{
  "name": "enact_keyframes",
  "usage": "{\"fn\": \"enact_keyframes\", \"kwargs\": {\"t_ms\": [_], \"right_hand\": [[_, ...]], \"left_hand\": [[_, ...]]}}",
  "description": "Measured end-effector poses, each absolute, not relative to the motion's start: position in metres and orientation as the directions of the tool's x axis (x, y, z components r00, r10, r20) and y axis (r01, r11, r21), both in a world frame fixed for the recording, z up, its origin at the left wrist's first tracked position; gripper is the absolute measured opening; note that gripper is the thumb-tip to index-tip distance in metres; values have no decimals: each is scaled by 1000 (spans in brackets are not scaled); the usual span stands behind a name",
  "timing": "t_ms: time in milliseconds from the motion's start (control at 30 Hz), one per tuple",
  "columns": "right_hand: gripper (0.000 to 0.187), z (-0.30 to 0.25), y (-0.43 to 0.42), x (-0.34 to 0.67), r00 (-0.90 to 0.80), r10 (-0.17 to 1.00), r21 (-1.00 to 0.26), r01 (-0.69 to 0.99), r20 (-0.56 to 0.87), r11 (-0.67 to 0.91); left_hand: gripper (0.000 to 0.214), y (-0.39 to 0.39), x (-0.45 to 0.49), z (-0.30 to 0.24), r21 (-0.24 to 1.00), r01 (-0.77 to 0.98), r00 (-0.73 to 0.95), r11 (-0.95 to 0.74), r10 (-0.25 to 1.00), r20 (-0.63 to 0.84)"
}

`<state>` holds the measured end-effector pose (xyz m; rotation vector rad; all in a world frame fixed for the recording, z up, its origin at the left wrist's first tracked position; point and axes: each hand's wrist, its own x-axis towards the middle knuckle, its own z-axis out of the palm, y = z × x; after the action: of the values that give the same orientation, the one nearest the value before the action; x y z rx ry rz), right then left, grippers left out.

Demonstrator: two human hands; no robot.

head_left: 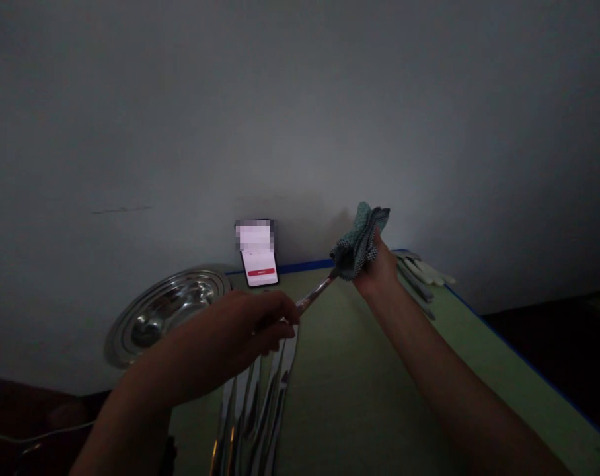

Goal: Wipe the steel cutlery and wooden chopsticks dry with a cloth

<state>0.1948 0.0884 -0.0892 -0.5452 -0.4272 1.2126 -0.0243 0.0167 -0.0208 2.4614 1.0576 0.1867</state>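
Observation:
My left hand (pixel 265 320) pinches the end of a shiny metal handle, which looks like that of a table knife (pixel 316 295). The handle slants up to the right, and its far end is hidden inside a folded green-and-grey checked cloth (pixel 357 244). Around that cloth the fingers of my right hand (pixel 379 264) are closed, partly covered by its folds. Below my left hand, several table knives (pixel 253 403) lie side by side on the pale green table (pixel 339 396).
A wide metal bowl (pixel 124 324) leans at the back left. Against the grey wall (pixel 300 119) stands a lit phone (pixel 261 264). Several grey and whitish long pieces (pixel 419 284) lie at the back right, too dim to name surely. Blue edging (pixel 508 340) borders the table.

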Motion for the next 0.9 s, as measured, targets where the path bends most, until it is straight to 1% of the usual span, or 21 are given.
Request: {"fn": "enact_keyframes", "kwargs": {"t_ms": [100, 167, 233, 300, 367, 467, 600, 667, 733, 800, 833, 900], "right_hand": [[33, -80, 81, 184, 290, 952, -538, -820, -94, 197], [30, -76, 76, 174, 316, 939, -512, -834, -132, 209], [29, -75, 71, 164, 305, 942, -503, -841, -137, 199], [30, -75, 68, 156, 253, 961, -506, -847, -112, 164], [32, -74, 66, 152, 206, 972, -504, -855, -115, 122], [39, -71, 65, 155, 172, 975, -483, -871, -137, 86], [43, -66, 63, 159, 140, 981, -447, -892, -134, 67], [41, -64, 62, 158, 138, 980, -446, -893, -144, 60], [38, -65, 60, 153, 128, 980, -460, -887, -155, 43], [36, -67, 58, 148, 109, 980, -474, -880, -165, 18], [36, -68, 56, 145, 103, 980, -477, -879, -173, 8], [35, -70, 53, 138, 99, 977, -476, -880, -189, -3]], "left_hand": [[14, 15, -24, -21, 474, 642, 704, -603, 709, -51], [15, 14, -24, -21, 484, 644, 693, -592, 719, -43], [15, 14, -25, -21, 465, 656, 677, -594, 736, -15], [16, 15, -24, -21, 448, 661, 669, -601, 743, 8], [17, 15, -23, -21, 458, 652, 674, -604, 738, 14], [18, 13, -23, -23, 485, 637, 691, -599, 723, -14], [29, 9, -24, -25, 514, 592, 746, -621, 664, -57], [26, 10, -23, -24, 528, 556, 772, -642, 634, -42], [17, 12, -21, -24, 549, 533, 783, -644, 621, -31], [11, 16, -20, -23, 549, 558, 749, -623, 662, -10], [14, 18, -19, -24, 525, 592, 710, -612, 704, 19], [28, 22, -19, -26, 424, 677, 615, -601, 779, 122]]}}
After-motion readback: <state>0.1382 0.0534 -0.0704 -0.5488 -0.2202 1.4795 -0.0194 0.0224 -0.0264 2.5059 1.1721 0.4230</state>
